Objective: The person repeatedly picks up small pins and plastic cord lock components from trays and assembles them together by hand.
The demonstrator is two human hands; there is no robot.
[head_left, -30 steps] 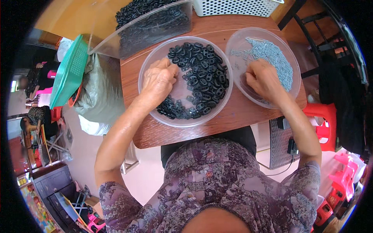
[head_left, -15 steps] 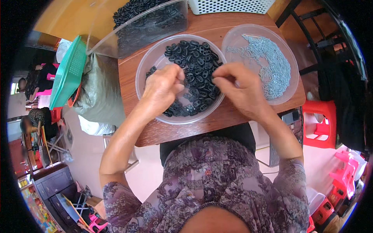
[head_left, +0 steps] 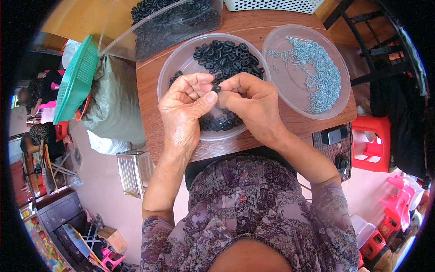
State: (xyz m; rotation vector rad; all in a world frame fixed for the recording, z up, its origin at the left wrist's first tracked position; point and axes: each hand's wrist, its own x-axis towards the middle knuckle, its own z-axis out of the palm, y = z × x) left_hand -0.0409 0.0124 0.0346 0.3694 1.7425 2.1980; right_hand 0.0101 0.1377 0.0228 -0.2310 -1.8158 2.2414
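My left hand (head_left: 183, 97) and my right hand (head_left: 251, 99) meet above a round clear plastic bowl (head_left: 164, 59). A small black plastic piece (head_left: 216, 89) shows between their fingertips, pinched by my left thumb and fingers. My right thumb and forefinger are pressed together against it; whatever they hold is hidden. Beneath my hands lies a heap of black oval pieces with holes (head_left: 226, 56), partly covered by the fingers. To the right, a round clear plastic dish (head_left: 290, 86) holds many small silvery screws (head_left: 324, 81).
A clear bin (head_left: 181, 38) of more black pieces stands at the table's (head_left: 253, 27) back left, beside a white perforated basket (head_left: 276, 5). Left of the table are a green basket (head_left: 77, 81) and a bulging sack (head_left: 111, 102). A red stool (head_left: 385, 145) stands at right.
My hands were apart over the bowl and have come together at its middle. The left has turned to show its palm side; the right has moved left. A black piece now shows between them.
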